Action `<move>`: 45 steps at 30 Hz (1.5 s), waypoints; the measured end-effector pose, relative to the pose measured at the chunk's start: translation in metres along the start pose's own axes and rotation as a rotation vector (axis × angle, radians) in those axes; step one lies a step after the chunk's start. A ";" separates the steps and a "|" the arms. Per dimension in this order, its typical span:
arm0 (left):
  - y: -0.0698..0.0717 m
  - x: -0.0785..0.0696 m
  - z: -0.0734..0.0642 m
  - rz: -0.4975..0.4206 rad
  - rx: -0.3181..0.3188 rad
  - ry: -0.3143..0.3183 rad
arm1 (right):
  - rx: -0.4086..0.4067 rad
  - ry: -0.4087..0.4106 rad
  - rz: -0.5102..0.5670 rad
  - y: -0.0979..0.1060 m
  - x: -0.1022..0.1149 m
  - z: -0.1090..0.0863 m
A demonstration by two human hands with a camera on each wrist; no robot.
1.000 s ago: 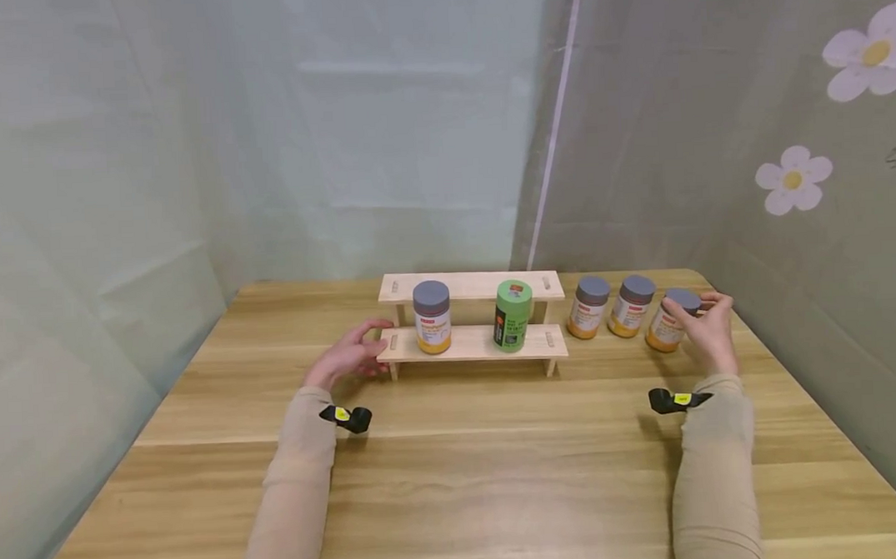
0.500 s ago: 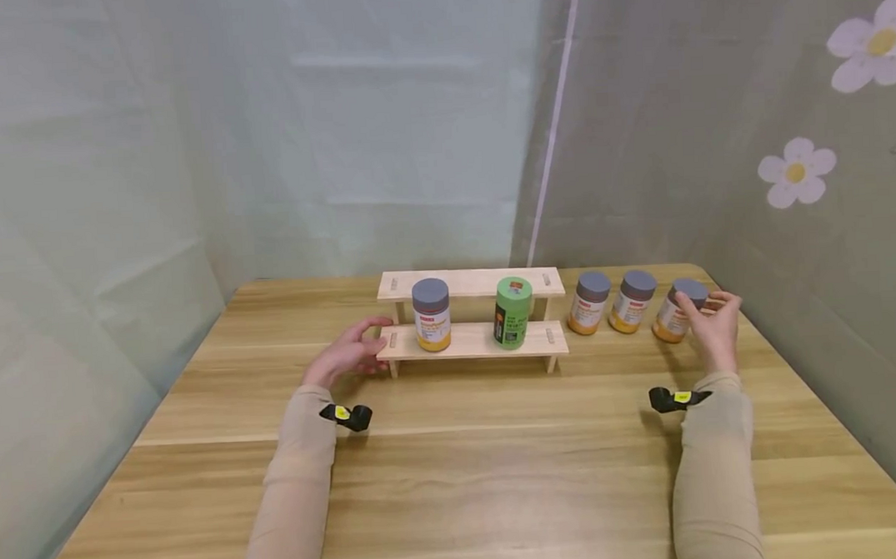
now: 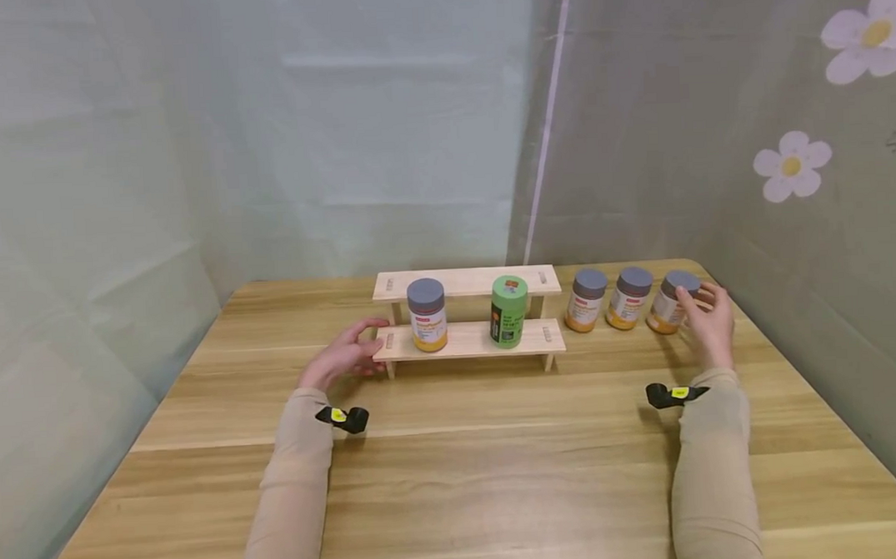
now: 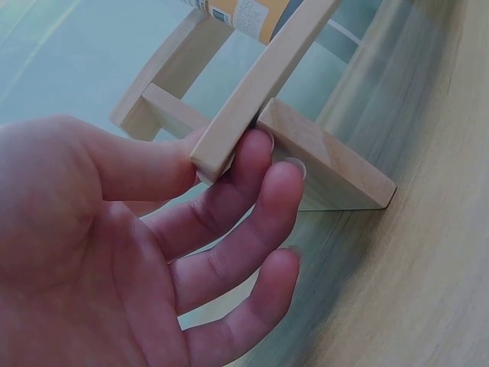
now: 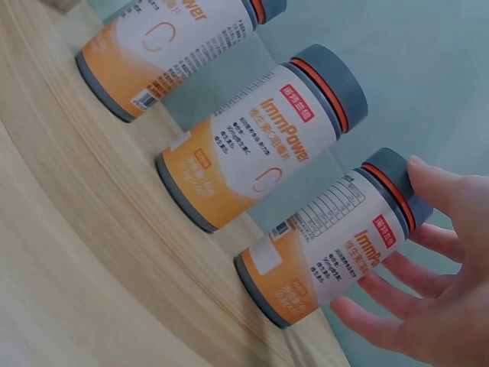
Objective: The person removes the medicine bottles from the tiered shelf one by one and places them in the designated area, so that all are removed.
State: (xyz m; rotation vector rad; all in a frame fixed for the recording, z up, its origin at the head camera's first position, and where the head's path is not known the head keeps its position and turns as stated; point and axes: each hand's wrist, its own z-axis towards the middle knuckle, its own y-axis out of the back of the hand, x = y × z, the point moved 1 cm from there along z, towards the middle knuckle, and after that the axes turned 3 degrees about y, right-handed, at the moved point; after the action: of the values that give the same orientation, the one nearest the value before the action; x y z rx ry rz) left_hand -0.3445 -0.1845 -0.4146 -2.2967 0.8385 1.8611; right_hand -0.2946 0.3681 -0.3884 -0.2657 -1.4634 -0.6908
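Observation:
With thumb and index finger, my left hand (image 3: 344, 357) pinches the left end of the lower board of a two-tier wooden shelf (image 3: 469, 337). The left wrist view shows that board (image 4: 263, 84) close up; the other fingers curl below it. My right hand (image 3: 708, 322) grips the rightmost vitamin bottle (image 3: 665, 310), white and orange with a grey-blue cap. In the right wrist view its thumb is on the cap (image 5: 393, 180), while the fingers pass behind the bottle, partly hidden. The bottle stands upright at the end of a row.
Two matching bottles (image 3: 587, 303) (image 3: 629, 301) stand between the shelf and my right hand. On the lower tier are another such bottle (image 3: 428, 318) and a green canister (image 3: 510, 314). Curtains hang behind the wooden table (image 3: 502, 477).
My right hand has moved its bottle farther back, into line beside the other two bottles. My left hand keeps its hold on the shelf; the head view has shifted slightly.

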 end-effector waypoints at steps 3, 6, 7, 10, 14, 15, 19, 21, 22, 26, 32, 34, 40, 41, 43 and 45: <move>0.000 0.000 -0.001 -0.001 0.001 0.005 | 0.000 -0.021 0.058 -0.003 0.001 0.002; 0.000 0.001 -0.001 0.006 0.002 0.008 | -0.006 -0.043 0.095 -0.006 0.001 0.003; 0.000 0.001 -0.001 0.009 0.001 0.008 | -0.009 -0.047 0.103 -0.006 0.001 0.004; 0.000 0.002 0.000 0.019 0.001 0.008 | -0.031 -0.052 0.123 -0.009 0.001 0.006; 0.000 0.002 -0.001 0.027 -0.001 0.011 | -0.058 -0.029 0.120 -0.014 -0.001 0.008; 0.000 0.002 -0.001 0.029 -0.002 0.012 | -0.064 -0.021 0.109 -0.015 -0.002 0.008; 0.000 0.001 -0.001 0.027 -0.006 0.011 | -0.065 -0.003 0.062 -0.019 -0.005 0.010; 0.000 0.000 -0.001 0.023 -0.007 0.010 | -0.055 0.009 0.043 -0.020 -0.006 0.010; 0.000 0.000 -0.002 0.021 -0.009 0.009 | -0.046 0.011 0.044 -0.021 -0.006 0.011; -0.001 -0.001 -0.002 0.011 -0.009 0.005 | -0.019 0.010 0.051 -0.021 -0.007 0.013; -0.001 -0.002 -0.001 0.005 -0.004 0.001 | -0.061 0.024 0.012 -0.020 -0.008 0.018; -0.001 -0.003 -0.001 0.012 -0.003 -0.002 | -0.086 0.037 0.004 -0.021 -0.007 0.019; 0.000 -0.002 -0.001 0.014 0.000 -0.005 | -0.123 0.028 -0.004 -0.022 -0.006 0.020; 0.000 -0.001 -0.001 0.013 0.000 -0.005 | -0.124 0.023 -0.014 -0.023 -0.006 0.019; 0.000 -0.001 -0.001 0.009 -0.003 -0.004 | -0.125 0.022 -0.025 -0.023 -0.004 0.018; -0.001 0.000 -0.001 0.004 -0.007 -0.004 | -0.123 0.025 -0.029 -0.023 0.000 0.017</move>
State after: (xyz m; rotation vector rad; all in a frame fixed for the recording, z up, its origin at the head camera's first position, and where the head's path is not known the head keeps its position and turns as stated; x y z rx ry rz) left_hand -0.3432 -0.1843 -0.4145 -2.2955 0.8380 1.8727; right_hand -0.3214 0.3593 -0.3916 -0.3297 -1.4050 -0.8068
